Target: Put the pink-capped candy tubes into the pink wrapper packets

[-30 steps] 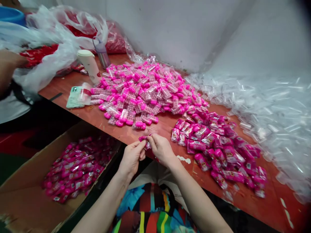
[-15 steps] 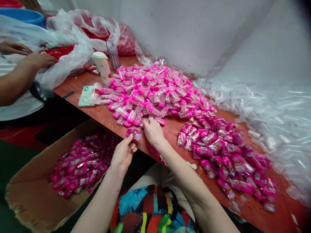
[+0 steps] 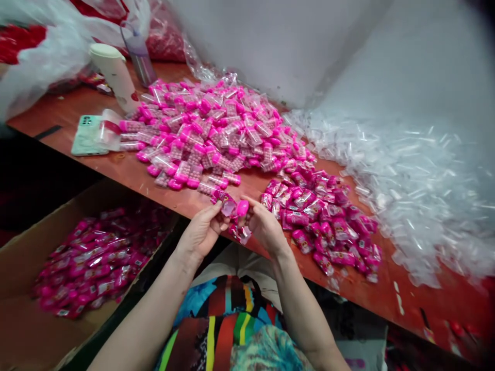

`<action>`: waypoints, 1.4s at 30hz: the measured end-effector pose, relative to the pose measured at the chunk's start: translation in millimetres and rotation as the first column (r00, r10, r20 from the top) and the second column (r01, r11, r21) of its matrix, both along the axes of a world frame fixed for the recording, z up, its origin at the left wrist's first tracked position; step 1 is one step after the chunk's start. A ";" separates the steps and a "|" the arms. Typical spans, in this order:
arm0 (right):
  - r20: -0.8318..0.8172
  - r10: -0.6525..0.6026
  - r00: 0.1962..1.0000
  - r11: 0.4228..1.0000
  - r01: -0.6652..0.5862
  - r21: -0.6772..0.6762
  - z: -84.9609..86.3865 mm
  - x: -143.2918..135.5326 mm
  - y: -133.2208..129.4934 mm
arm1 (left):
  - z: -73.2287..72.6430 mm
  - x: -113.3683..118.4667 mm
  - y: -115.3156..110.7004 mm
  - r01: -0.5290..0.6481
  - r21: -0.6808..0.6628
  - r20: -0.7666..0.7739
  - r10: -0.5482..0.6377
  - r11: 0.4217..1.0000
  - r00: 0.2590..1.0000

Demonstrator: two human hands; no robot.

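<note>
My left hand (image 3: 203, 229) pinches a small magenta printed wrapper (image 3: 228, 205) with a clear patch, just above the table's front edge. Facing it, my right hand (image 3: 267, 228) grips a small candy bottle (image 3: 242, 208); its bright pink cap shows, while the fingers hide most of its body. Cap and wrapper are close together, and I cannot tell whether they touch. More magenta wrappers (image 3: 240, 234) lie at the edge under my hands. Beyond is a heap of clear bottles (image 3: 216, 131) with pink caps and pale pink beads inside. Wrapped magenta packs (image 3: 328, 216) are piled to the right.
A cardboard box (image 3: 19, 273) full of wrapped packs stands below the table (image 3: 162, 198) at left. On the tabletop are a phone (image 3: 85, 138), a cream tumbler (image 3: 112, 74) and a purple-grey flask (image 3: 141, 59). Clear plastic pieces (image 3: 417, 196) spread along the wall at right.
My right hand has come back from the heap's near edge with a bottle, beside the wrapper in my left hand. The view has shifted, and the other person's arms have left it.
</note>
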State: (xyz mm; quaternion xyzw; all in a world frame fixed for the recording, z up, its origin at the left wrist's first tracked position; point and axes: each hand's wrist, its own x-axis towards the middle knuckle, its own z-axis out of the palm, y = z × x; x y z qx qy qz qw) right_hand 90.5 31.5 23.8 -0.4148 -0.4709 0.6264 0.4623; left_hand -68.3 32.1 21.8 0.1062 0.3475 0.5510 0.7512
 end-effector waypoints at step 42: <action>0.388 -0.282 0.877 0.958 0.240 0.154 -17.6 46.4 -68.4 | -5.9 74.9 -22.5 0.323 -0.115 -0.137 -0.337 0.939 0.931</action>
